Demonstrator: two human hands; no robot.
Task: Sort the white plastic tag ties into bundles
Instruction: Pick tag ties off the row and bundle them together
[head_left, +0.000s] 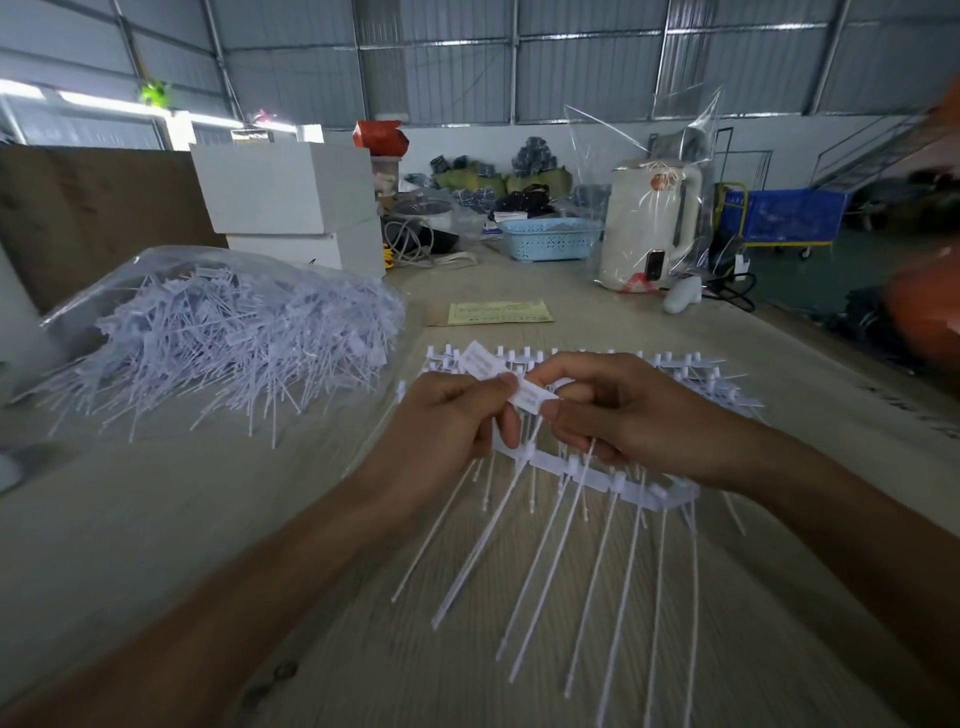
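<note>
Fingers of left hand (453, 415) and right hand (631, 410) pinching tag ties (524, 397), tails pointing toward camera

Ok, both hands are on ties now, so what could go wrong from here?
1. The left hand and right hand pinch tag ties above a strip of joined ties; its long tails fan out and could snag what is lifted.
2. The loose tie pile spills from its clear bag nearby, so sorted and unsorted ties might mix.
</note>
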